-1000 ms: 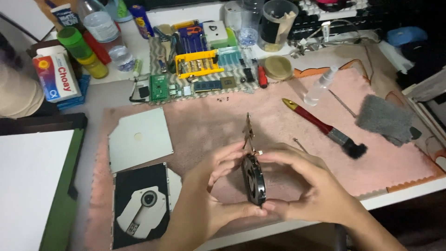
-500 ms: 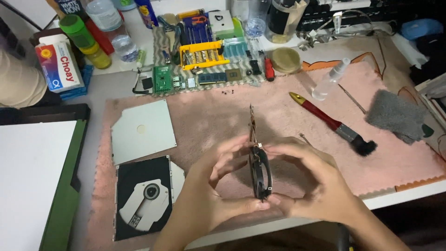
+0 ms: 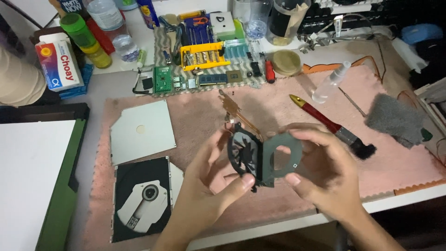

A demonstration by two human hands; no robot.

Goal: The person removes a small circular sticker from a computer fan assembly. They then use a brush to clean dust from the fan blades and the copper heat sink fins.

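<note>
The left hand (image 3: 211, 186) grips one black fan housing (image 3: 244, 155); the right hand (image 3: 325, 179) pinches its one cover plate (image 3: 281, 158), swung open just beside the right fingertips. The copper heat pipe (image 3: 239, 116) juts beyond the fingers and could bend if twisted. Farther off lie one brush (image 3: 330, 125) and one spray bottle (image 3: 331, 82).

Black laptop fan assy (image 3: 244, 155) w/ copper heat pipe (image 3: 239, 114), held upright above pink mat; flat grey cover plate (image 3: 282, 153) w/ round opening swung open to right
</note>
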